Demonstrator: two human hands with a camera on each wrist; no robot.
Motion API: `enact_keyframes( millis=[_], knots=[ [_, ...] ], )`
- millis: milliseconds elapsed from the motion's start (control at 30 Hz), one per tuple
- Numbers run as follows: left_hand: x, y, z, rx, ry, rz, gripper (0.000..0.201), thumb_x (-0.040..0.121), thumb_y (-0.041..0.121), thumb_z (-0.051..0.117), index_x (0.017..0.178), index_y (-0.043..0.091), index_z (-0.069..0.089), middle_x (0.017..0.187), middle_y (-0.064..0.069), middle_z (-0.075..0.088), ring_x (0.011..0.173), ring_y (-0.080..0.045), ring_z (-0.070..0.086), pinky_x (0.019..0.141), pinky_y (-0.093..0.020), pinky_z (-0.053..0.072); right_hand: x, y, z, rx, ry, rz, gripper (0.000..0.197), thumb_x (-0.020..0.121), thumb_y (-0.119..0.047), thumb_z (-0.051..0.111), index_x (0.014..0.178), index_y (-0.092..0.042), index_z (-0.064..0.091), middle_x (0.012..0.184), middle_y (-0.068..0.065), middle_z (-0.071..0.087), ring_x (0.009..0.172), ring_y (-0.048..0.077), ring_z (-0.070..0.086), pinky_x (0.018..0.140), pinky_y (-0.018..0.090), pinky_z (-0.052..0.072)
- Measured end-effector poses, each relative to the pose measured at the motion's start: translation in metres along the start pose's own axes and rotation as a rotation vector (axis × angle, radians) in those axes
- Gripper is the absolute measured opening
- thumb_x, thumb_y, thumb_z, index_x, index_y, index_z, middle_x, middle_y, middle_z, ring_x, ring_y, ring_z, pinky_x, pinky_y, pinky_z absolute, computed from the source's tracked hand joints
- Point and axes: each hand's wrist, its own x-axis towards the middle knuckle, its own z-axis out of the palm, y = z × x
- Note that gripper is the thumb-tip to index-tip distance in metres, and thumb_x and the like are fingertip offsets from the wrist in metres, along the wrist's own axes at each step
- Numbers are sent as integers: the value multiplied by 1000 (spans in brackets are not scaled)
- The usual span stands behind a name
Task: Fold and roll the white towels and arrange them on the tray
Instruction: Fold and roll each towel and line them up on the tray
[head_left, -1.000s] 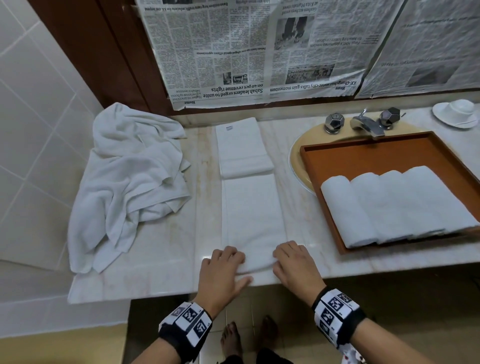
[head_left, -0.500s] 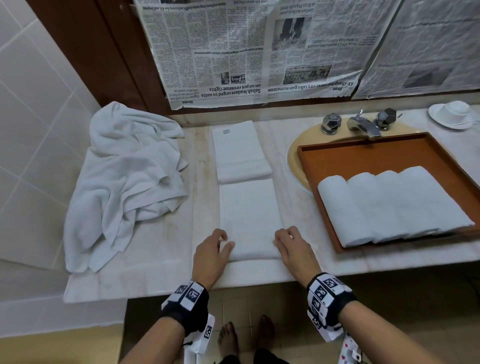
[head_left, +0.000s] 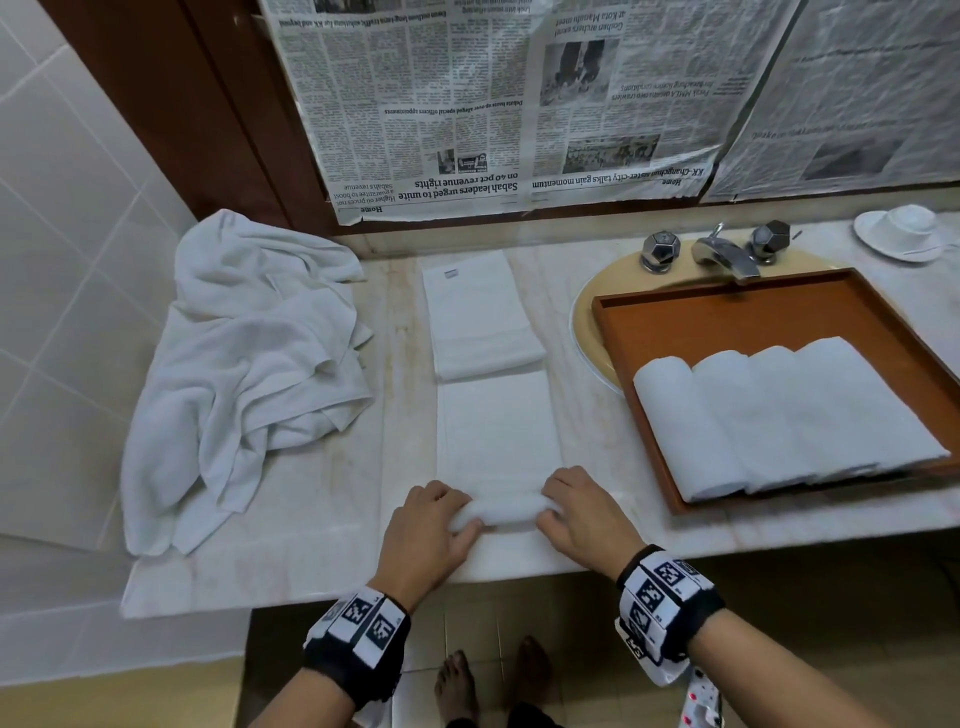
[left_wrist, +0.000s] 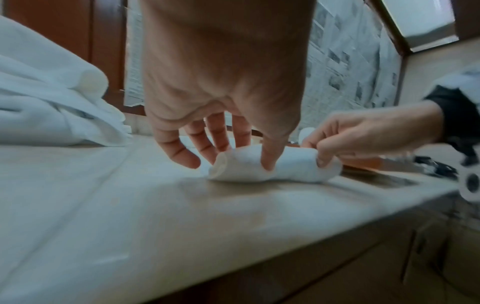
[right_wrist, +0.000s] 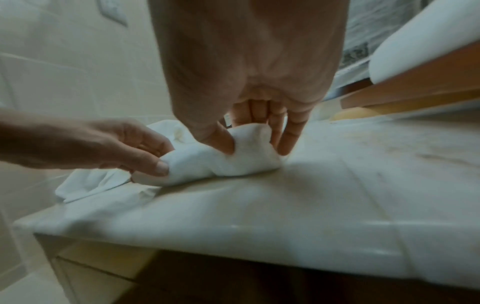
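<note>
A long folded white towel (head_left: 496, 426) lies on the marble counter, its near end turned into a small roll (head_left: 501, 512). My left hand (head_left: 436, 525) grips the roll's left end (left_wrist: 233, 166) with thumb and curled fingers. My right hand (head_left: 576, 514) pinches the right end (right_wrist: 249, 152). To the right, a brown wooden tray (head_left: 727, 317) over the sink holds several rolled white towels (head_left: 779, 415) side by side. A second folded towel (head_left: 478, 312) lies farther back on the counter.
A heap of loose white towels (head_left: 244, 374) covers the counter's left side by the tiled wall. Tap and handles (head_left: 719, 254) stand behind the tray. A white cup on a saucer (head_left: 901, 231) sits far right. Newspaper (head_left: 493, 104) covers the wall behind.
Both hands have curled the towel's near edge up and away from me, so a small roll has formed where the end lay flat before.
</note>
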Motion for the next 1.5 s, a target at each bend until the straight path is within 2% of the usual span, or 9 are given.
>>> enact_keyframes(
  millis=[133, 267, 433, 567, 700, 900, 1167, 1300, 1500],
  knots=[
    [9, 1, -9, -80, -34, -80, 54, 87, 63, 38, 118, 27, 63, 108, 7, 62, 102, -15, 52, 85, -31, 43, 9, 0, -10, 186, -47, 92, 54, 82, -48, 33, 100, -9, 65, 97, 1, 60, 91, 17, 53, 81, 30, 43],
    [15, 0, -11, -299, -5, -153, 26, 96, 50, 55, 108, 29, 65, 98, 8, 68, 92, -12, 60, 80, -30, 45, 12, 7, -10, 284, 66, 144, 31, 96, -23, 49, 127, -21, 55, 117, -4, 54, 100, 14, 56, 90, 31, 45],
    [21, -4, -6, -334, 32, -213, 41, 91, 63, 56, 94, 26, 73, 83, 9, 70, 78, -8, 60, 72, -26, 43, 9, 7, -2, 110, 106, 32, 15, 99, -21, 49, 104, -14, 61, 105, 1, 51, 83, 22, 56, 70, 41, 52],
    [24, -1, -4, -333, 88, -288, 45, 85, 66, 61, 92, 22, 70, 87, 4, 62, 83, -12, 56, 71, -24, 37, 5, 8, -5, -18, 22, -26, 40, 89, -44, 53, 111, -12, 60, 116, -2, 52, 104, 17, 47, 76, 27, 47],
    [16, 0, -6, -399, 189, -207, 34, 84, 54, 71, 104, 29, 64, 111, 9, 50, 83, -3, 54, 71, -18, 38, 2, 9, -6, -74, -44, -40, 36, 86, -25, 62, 118, -9, 58, 124, 3, 50, 113, 22, 46, 81, 28, 47],
    [8, -5, 8, -99, 160, 90, 46, 82, 64, 63, 120, 38, 59, 129, 15, 50, 111, -15, 47, 85, -32, 48, 15, 7, -5, 95, 45, 35, 25, 87, -23, 58, 102, -3, 65, 111, 4, 52, 102, 19, 45, 85, 28, 42],
    [39, -6, -16, -198, -61, -47, 43, 93, 55, 53, 125, 27, 62, 118, 7, 60, 108, -16, 53, 90, -28, 39, 19, 11, -15, 260, 27, 120, 35, 101, -24, 49, 135, -17, 54, 122, 0, 51, 100, 17, 55, 91, 28, 41],
    [42, -3, -18, -317, -83, -121, 37, 97, 47, 52, 122, 22, 65, 113, 2, 67, 107, -18, 60, 90, -27, 41, 16, 9, -13, 159, 96, 64, 20, 102, -23, 47, 119, -25, 57, 110, -3, 46, 76, 20, 57, 73, 32, 49],
    [27, 7, -18, -440, 14, -231, 15, 99, 36, 56, 113, 32, 58, 90, 7, 63, 80, -11, 59, 68, -19, 41, 8, 10, -14, 8, -24, 10, 39, 92, -48, 56, 124, -25, 55, 124, -9, 46, 109, 13, 46, 75, 27, 44]
  ],
)
